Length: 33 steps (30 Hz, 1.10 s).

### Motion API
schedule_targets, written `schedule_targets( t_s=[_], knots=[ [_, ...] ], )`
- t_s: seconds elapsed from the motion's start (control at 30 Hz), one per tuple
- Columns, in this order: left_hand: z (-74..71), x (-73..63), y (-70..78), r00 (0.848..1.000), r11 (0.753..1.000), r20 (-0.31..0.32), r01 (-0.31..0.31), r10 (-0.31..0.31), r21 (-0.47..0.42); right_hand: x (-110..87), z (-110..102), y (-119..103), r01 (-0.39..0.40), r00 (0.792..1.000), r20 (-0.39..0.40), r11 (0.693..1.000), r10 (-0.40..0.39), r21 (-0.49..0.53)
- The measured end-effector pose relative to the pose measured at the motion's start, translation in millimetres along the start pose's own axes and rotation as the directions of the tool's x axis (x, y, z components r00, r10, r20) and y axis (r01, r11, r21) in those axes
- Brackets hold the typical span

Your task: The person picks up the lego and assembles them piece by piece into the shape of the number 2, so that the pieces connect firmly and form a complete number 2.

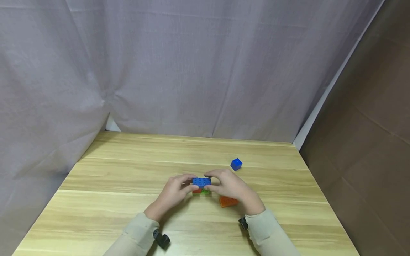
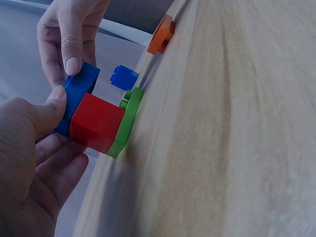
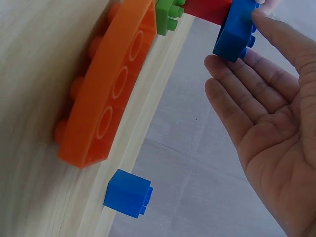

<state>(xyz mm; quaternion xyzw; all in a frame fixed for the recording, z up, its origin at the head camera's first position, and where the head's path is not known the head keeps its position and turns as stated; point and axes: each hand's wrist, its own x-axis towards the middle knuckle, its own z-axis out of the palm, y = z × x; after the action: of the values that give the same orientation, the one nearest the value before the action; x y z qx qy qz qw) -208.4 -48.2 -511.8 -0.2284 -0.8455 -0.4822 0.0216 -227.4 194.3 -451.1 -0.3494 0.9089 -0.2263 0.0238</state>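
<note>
Left hand [image 1: 174, 191], right hand [image 1: 231, 185]: fingers [image 1: 185, 176] pinch blue brick [image 1: 201, 182], studs up, long axis left-right.

We see blue brick [image 1: 201, 182] at lower centre of head frame: long, two rows of four studs facing up, gripped at both ends, set crosswise. Below its left part, red brick [image 2: 98, 122], blocky, smooth-sided; left of centre in left wrist frame, its top meets blue underside. Lowest we find green brick [image 2: 125, 123], flat, thin: red at one end, bare studs at other, gap under blue overhang. Whether blue is fully pressed down, we cannot tell.
</note>
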Motion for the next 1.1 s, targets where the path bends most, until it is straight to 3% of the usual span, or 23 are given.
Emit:
schedule_targets(
  t_s=[0.23, 0.47, 0.7, 1.1],
  knots=[
    [-0.6, -0.6, 1.1, 1.0, 1.0, 0.005, 0.007, -0.007, 0.0, -0.4, 1, -1, 0.012, 1.0, 0.011, 1.0, -0.012, 0.0],
    [-1.4, 0.7, 2.6, 1.0, 1.0, -0.01, -0.001, 0.001, 0.007, 1.9, -5, 1, 0.05, 0.998, -0.045, 0.999, -0.05, -0.01],
    [-1.7, 0.5, 4.5, 1.0, 1.0, -0.007, 0.0, 0.0, 0.007, -0.9, -12, 1, -0.005, 0.999, -0.036, 1.0, 0.006, 0.013],
    [-1.2, -0.1, 3.8, 1.0, 1.0, -0.011, 0.012, -0.012, -0.004, -2.8, -23, 3, -0.03, 0.996, -0.079, 1.0, 0.03, 0.003]
  ],
)
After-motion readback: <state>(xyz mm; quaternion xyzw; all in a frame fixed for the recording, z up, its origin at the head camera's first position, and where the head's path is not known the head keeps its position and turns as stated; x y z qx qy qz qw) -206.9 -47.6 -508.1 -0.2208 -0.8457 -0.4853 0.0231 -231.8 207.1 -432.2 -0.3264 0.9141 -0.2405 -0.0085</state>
